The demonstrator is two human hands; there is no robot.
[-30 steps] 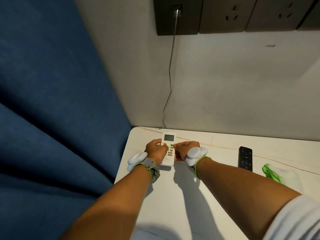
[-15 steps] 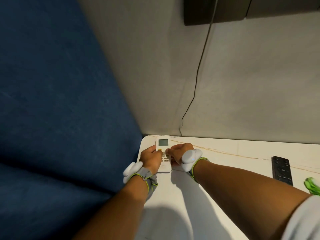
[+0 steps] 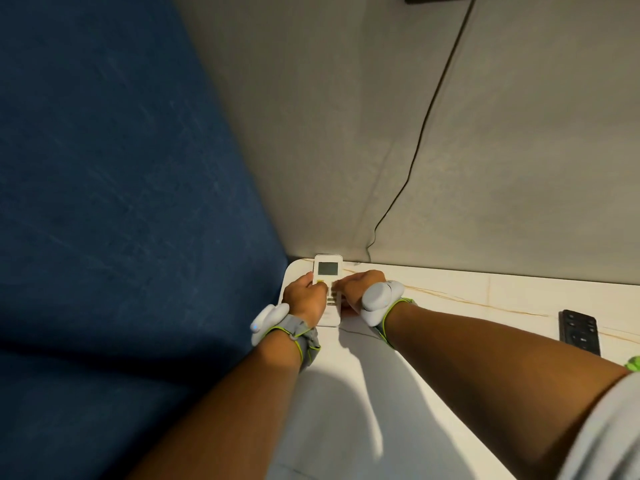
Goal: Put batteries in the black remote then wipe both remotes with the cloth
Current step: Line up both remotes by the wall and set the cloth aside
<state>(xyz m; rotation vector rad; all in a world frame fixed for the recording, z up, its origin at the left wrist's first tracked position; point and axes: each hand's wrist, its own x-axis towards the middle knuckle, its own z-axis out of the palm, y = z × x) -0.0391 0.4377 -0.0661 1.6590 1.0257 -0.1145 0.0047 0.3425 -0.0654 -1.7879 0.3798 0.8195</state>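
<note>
A white remote [image 3: 328, 270] with a small grey screen lies face up at the far left corner of the white table [image 3: 450, 341]. My left hand [image 3: 306, 299] holds its left edge and my right hand [image 3: 360, 289] holds its right edge, fingers over the buttons. The black remote [image 3: 579, 330] lies flat on the table far to the right, apart from both hands. Only a green corner of the cloth [image 3: 634, 362] shows at the right edge, behind my right arm. No batteries are visible.
A blue upholstered surface [image 3: 121, 202] fills the left side, right against the table's left edge. A grey wall [image 3: 485, 168] rises behind the table, with a thin black cable [image 3: 415, 161] hanging down it to the table's back edge.
The view has swung left and down, so the black remote and cloth slid toward the right edge. Both hands stay on the white remote near the table's far left corner.
</note>
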